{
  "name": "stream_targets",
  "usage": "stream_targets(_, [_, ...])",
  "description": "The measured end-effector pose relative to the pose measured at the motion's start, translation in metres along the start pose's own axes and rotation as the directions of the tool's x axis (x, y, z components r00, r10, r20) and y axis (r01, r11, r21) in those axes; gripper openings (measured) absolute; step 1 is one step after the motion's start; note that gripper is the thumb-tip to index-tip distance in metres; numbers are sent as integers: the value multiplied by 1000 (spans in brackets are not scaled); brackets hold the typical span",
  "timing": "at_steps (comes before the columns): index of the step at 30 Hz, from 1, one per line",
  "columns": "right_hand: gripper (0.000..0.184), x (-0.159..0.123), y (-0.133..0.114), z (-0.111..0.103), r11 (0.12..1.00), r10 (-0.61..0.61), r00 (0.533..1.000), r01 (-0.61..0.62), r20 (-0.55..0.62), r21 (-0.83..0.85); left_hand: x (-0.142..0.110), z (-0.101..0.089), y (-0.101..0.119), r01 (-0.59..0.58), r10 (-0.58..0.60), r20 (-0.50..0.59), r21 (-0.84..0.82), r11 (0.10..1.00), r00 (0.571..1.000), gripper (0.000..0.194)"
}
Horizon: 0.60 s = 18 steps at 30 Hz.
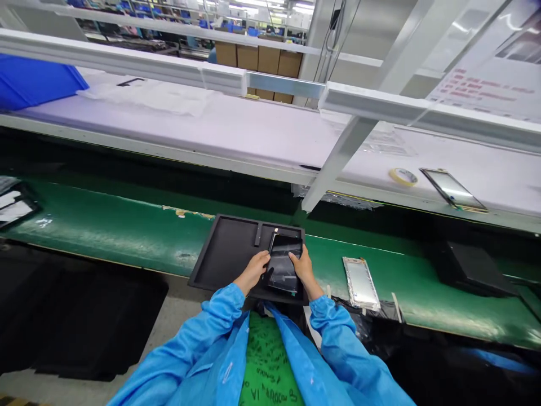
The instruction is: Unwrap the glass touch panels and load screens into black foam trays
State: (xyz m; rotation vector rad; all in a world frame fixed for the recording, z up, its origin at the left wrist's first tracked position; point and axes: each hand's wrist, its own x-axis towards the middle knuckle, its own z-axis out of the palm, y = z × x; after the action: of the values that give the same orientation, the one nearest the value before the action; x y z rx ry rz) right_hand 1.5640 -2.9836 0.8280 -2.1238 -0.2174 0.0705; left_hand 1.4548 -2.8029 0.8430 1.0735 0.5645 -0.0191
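A black phone-sized screen panel (284, 264) with a glossy face lies tilted in the right end of a black tray (228, 248) on the green conveyor belt (127, 225). My left hand (253, 270) grips the panel's left edge with curled fingers. My right hand (302, 266) holds its right edge the same way. Both arms wear blue sleeves. A second panel with a pale silvery face (360, 282) lies flat on the belt to the right of my right hand.
A white shelf (253, 129) runs above the belt and carries a roll of tape (403, 176) and another screen panel (453, 190). A black box (469, 268) sits at the right. Black mats (84, 316) lie at the lower left. White frame rails cross overhead.
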Motion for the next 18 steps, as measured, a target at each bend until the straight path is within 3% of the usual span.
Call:
stream_targets(3, [82, 16, 9, 12, 996, 66, 998, -65, 15, -66, 20, 20, -7, -69, 72, -107, 37, 997, 992, 38])
stream_targets(6, [80, 13, 18, 21, 998, 12, 998, -9, 56, -59, 28, 23, -15, -108, 122, -169, 93, 990, 978, 38])
stream_targets(11, [72, -5, 36, 27, 998, -60, 995, 62, 75, -24, 24, 22, -29, -122, 156, -186, 184, 975, 970, 43])
stream_targets(18, [68, -19, 33, 25, 999, 33, 993, -33, 113, 1, 20, 28, -35, -107, 155, -193, 237, 966, 969, 47])
